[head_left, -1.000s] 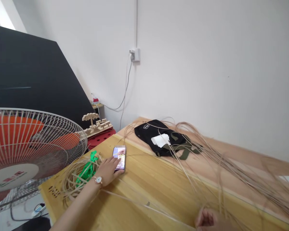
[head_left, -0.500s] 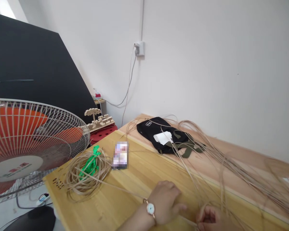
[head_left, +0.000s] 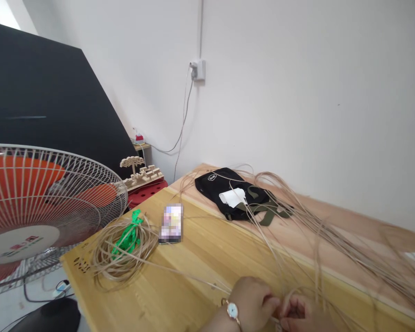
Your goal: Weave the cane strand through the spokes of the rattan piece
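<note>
My left hand (head_left: 251, 299), with a small round watch at the wrist, is low on the table, its fingers bent and its thumb against the work. Close beside it, my right hand (head_left: 302, 316) has its fingers curled in a pinch. Between the two, a small piece of woven cane shows at the bottom edge, mostly hidden by the fingers. Thin cane strands (head_left: 316, 272) rise and spread from around my right hand. One pale strand (head_left: 190, 275) runs from the left hand toward a cane coil (head_left: 103, 258) tied with green plastic (head_left: 127, 237).
A blurred-out phone (head_left: 171, 223) lies right of the coil. Behind are a black bag (head_left: 212, 186) with white paper (head_left: 233, 197) on it and a long cane bundle (head_left: 349, 249) along the wall. A fan (head_left: 55, 207) stands left of the table (head_left: 152, 295).
My left hand has moved right and slightly down, up against my right hand, and its fingers have drawn in. The right hand stays nearly in place. The view has shifted slightly.
</note>
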`<action>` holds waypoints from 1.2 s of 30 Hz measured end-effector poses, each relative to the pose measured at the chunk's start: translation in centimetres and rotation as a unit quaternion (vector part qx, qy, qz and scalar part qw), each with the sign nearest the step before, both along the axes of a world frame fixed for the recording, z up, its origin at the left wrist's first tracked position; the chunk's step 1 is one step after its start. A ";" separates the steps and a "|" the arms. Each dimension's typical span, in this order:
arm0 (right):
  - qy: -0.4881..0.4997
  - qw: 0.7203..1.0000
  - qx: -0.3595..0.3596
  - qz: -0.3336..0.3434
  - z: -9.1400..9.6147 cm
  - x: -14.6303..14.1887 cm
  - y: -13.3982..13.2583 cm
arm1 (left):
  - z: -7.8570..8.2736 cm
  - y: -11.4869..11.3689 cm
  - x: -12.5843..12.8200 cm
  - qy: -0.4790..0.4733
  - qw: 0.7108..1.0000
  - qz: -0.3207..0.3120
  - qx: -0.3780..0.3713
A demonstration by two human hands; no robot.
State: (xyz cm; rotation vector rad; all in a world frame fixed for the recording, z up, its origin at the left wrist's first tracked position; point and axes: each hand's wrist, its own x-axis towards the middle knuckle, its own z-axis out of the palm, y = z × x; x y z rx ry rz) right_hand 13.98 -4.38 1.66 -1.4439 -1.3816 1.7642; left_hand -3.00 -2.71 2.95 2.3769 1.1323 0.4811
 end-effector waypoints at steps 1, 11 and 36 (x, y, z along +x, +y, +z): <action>-0.001 1.000 0.001 -0.003 0.1 -0.1 0.0 | -0.2 -0.1 0.1 0.000 1.000 -0.001 0.010; -0.018 0.999 0.016 -0.024 -0.1 -0.4 -0.2 | 0.3 -0.5 -0.2 0.023 1.000 -0.003 0.011; -0.030 0.999 0.017 -0.031 0.5 -0.7 -0.3 | 0.4 -0.2 -1.0 -0.097 0.982 -0.035 -0.160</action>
